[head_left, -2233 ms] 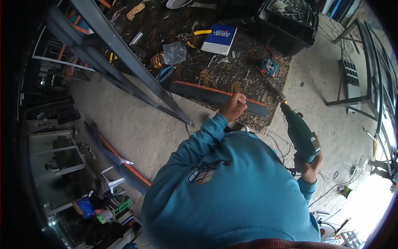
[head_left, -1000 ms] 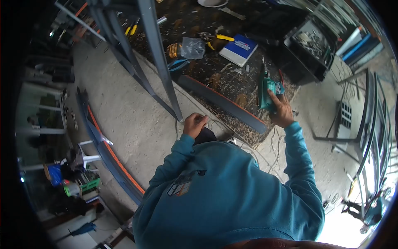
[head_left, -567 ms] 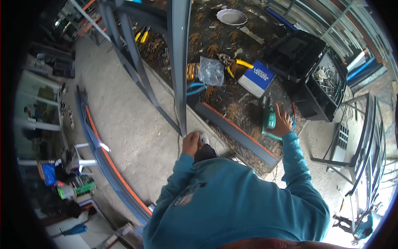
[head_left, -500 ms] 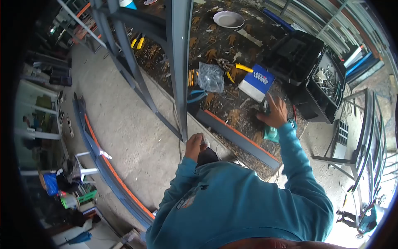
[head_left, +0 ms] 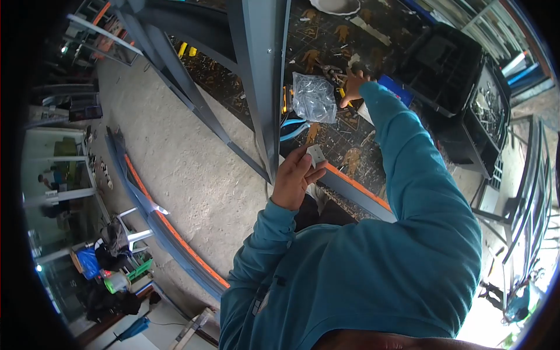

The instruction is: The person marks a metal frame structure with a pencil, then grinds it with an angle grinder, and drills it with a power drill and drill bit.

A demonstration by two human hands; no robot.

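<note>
My left hand [head_left: 293, 178] is closed on a small pale plate with holes [head_left: 315, 156], held in front of the tall grey metal frame [head_left: 261, 70]. My right hand [head_left: 354, 87] reaches over the dark tabletop [head_left: 326, 137], thumb and fingers apart, at a yellow-handled hand tool [head_left: 342, 92]. The hand covers part of that tool, whose metal head shows beside it. A clear plastic bag [head_left: 315, 98] lies to its left, with blue-handled pliers [head_left: 293, 129] below. My right sleeve partly hides the blue and white box [head_left: 395, 90].
A black toolbox [head_left: 461, 128] with metal bits stands at the table's right. A grey bar with an orange edge [head_left: 356, 192] lies along the near table edge. Long grey and orange bars [head_left: 166, 224] rest on the floor at left. A white plate [head_left: 336, 6] sits at the back.
My right hand has moved from the near right of the table, forward and left to the yellow-handled tool. My left hand has risen, bringing the pale plate into clear view.
</note>
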